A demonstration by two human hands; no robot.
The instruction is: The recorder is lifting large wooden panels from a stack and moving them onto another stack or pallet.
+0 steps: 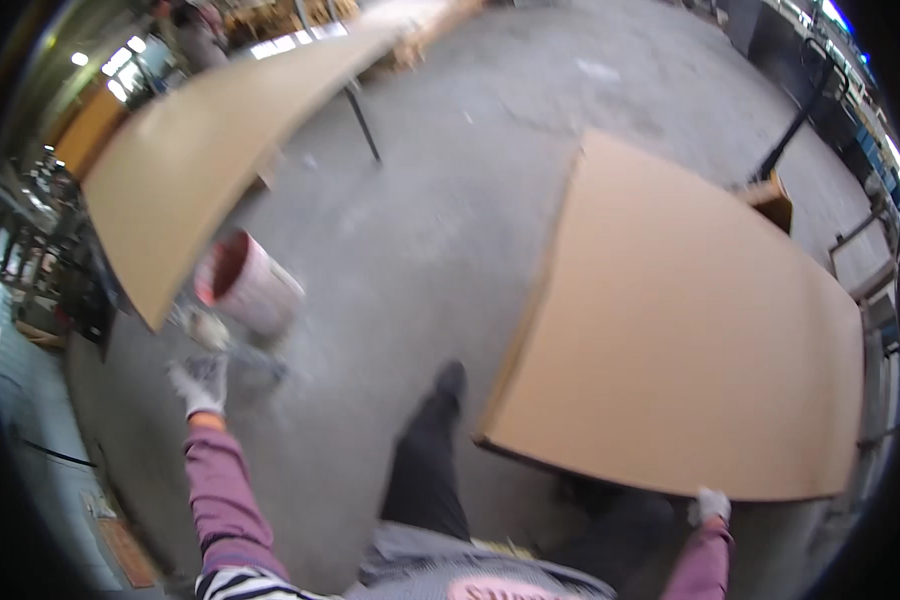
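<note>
Along the near edge of a large, flat brown board (690, 330), toward its right end, my gloved right hand (711, 506) touches the rim; I cannot tell whether the fingers are closed around it. The board fills much of the right side, just beside my dark-trousered legs (425, 475). My left hand (200, 385), in a pale glove below a purple sleeve (225, 485), reaches out over the grey floor (400, 230), blurred, its fingers looking spread and loose. Just beyond it are a blurred pale object (207, 330) and a pink-and-white bucket (260, 290). Farther up on the left, a long tan sheet (185, 165) points its near corner toward that hand, apart from it. Past the board's far right edge rises a dark handle (798, 115).
</note>
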